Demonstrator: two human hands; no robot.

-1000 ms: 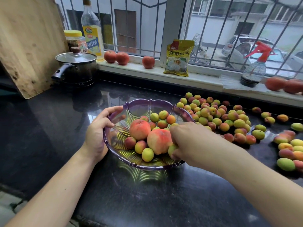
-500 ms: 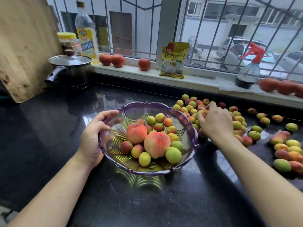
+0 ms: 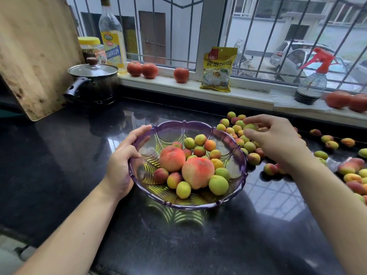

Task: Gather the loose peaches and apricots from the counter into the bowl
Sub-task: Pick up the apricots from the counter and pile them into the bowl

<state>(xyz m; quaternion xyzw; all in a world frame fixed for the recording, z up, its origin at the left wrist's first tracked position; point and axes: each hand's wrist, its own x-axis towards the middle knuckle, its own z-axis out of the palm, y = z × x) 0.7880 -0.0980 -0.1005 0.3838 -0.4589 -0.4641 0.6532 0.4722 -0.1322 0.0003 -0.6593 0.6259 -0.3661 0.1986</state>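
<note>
Behind the black tabletop (image 3: 65,161), a windowsill pouch (image 3: 218,69) reads 食用碱面. Left hand (image 3: 123,159) grips the purple bowl (image 3: 237,182) rim, peaches (image 3: 197,172) inside; right hand (image 3: 278,139) fingers pinch a greenish apricot (image 3: 250,127) above the loose apricots (image 3: 249,146) beside the bowl

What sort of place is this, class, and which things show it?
Most likely a home kitchen: a dark counter holds a lidded pot, a cutting board leans nearby, and an oil bottle stands on the windowsill.

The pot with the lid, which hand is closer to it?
Left. The left hand grips the bowl rim, just in front of the pot. The right hand is far across, over the apricots.
</note>
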